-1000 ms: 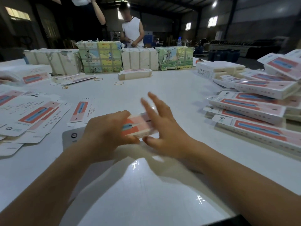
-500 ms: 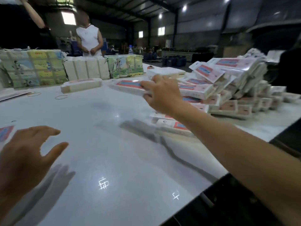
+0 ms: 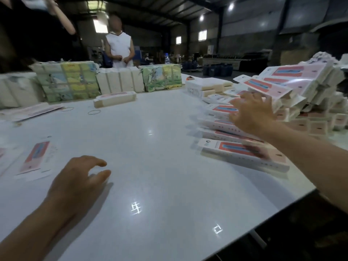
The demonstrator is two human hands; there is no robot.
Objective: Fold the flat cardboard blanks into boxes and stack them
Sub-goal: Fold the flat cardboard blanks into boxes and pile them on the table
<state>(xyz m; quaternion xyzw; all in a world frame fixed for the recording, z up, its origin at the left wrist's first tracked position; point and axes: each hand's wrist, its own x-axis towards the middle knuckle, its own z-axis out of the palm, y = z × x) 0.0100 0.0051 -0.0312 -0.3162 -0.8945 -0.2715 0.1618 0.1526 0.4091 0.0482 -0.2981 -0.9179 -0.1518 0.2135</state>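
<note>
1. Nearest to me, my left hand (image 3: 79, 178) hovers low over the white bench (image 3: 150, 185), fingers loosely spread and slightly bent, holding nothing
2. Just left of that hand, a flat cardboard blank (image 3: 35, 158) with a red and blue stripe lies printed side up on the bench; more blanks run off the left edge, blurred
3. To the right, the nearest folded box (image 3: 243, 155) lies flat on the bench near its right edge, partly under my right forearm
4. Behind it, further folded boxes (image 3: 220, 112) lie overlapping in a row going away from me
5. My right hand (image 3: 252, 113) is stretched out above that row with fingers straight and fanned; I see nothing gripped in it, and the fingertips reach to the edge of the box pile (image 3: 293, 85)
6. That pile is heaped high at the far right, its upper boxes tilted, with box ends showing at its base
7. Mid-bench, farther on, a single long box (image 3: 114, 98) lies alone, with two rubber bands (image 3: 94, 112) near it on the left
8. Along the far edge stand wrapped bundles (image 3: 69, 81), some with coloured pictures, some plain white
9. Beyond them stands a person in a white sleeveless top (image 3: 119, 48), hands together in front
</note>
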